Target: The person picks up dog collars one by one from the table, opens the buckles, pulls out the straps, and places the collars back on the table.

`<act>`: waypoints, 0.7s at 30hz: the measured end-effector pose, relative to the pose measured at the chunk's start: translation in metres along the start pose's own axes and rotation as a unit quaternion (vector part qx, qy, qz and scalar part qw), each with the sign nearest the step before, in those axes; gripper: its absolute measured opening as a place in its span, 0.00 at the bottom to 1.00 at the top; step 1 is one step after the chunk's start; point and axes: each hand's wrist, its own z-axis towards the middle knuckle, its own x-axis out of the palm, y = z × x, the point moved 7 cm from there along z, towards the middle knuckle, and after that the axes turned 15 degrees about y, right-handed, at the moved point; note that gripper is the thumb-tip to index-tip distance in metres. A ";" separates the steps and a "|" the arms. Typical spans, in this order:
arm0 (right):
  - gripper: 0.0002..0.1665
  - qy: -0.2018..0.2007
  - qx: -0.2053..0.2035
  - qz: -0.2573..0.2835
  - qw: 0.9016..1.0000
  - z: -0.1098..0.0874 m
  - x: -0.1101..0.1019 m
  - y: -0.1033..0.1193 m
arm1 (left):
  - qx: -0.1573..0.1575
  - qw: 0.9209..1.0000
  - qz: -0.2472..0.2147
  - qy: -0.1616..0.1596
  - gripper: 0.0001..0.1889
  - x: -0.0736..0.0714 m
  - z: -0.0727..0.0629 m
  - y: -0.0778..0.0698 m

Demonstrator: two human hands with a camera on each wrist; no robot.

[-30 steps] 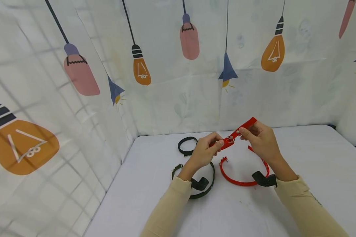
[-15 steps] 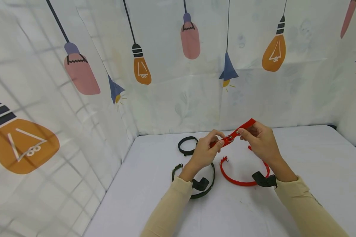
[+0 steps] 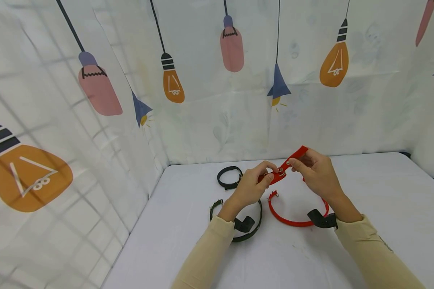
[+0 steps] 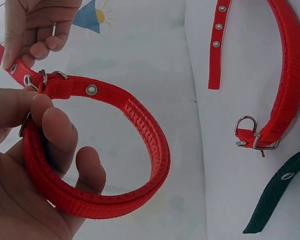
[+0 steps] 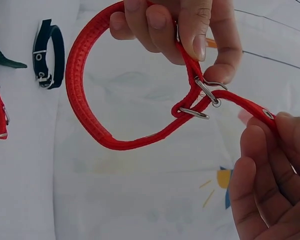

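Observation:
Both hands hold a red pet collar (image 4: 160, 155) above the table, bent into a loop with metal eyelets along its strap. My left hand (image 3: 251, 181) grips the collar beside its buckle, its fingers curled about the band in the left wrist view. With thumb and fingers my right hand (image 3: 319, 170) pinches the free strap end near an eyelet. In the right wrist view that strap end runs through the metal buckle (image 5: 206, 91), and a D-ring (image 5: 195, 113) sits just below. Part of the band is hidden behind the left fingers.
A second red collar (image 3: 293, 223) lies unfastened on the white table (image 3: 159, 241), below the hands. Left of it a dark green collar (image 3: 246, 237) lies curved, partly covered by the left forearm. A fastened dark collar (image 3: 228, 186) rests farther back, before a patterned cloth backdrop (image 3: 217, 120).
The right hand has shifted slightly left and down with the strap end, closer to the left hand. The left hand has edged slightly right. The collars on the table stay put.

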 end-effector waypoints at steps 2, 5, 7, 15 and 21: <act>0.10 0.002 -0.001 -0.002 1.000 0.000 0.000 0.000 | -0.001 1.000 -0.003 0.007 0.09 0.001 0.000 0.000; 0.10 0.003 -0.002 -0.009 1.000 0.000 0.001 0.000 | -0.004 1.000 -0.007 0.015 0.08 0.001 0.001 0.001; 0.10 0.003 0.000 -0.013 1.000 0.000 0.000 0.000 | -0.005 1.000 -0.007 0.018 0.07 0.002 0.001 0.001; 0.10 0.007 0.002 -0.012 1.000 0.000 0.001 -0.002 | -0.002 1.000 -0.007 0.023 0.06 0.002 0.001 0.003; 0.11 0.011 0.003 -0.010 1.000 0.001 0.000 -0.003 | -0.004 1.000 0.000 0.023 0.05 0.002 0.001 0.002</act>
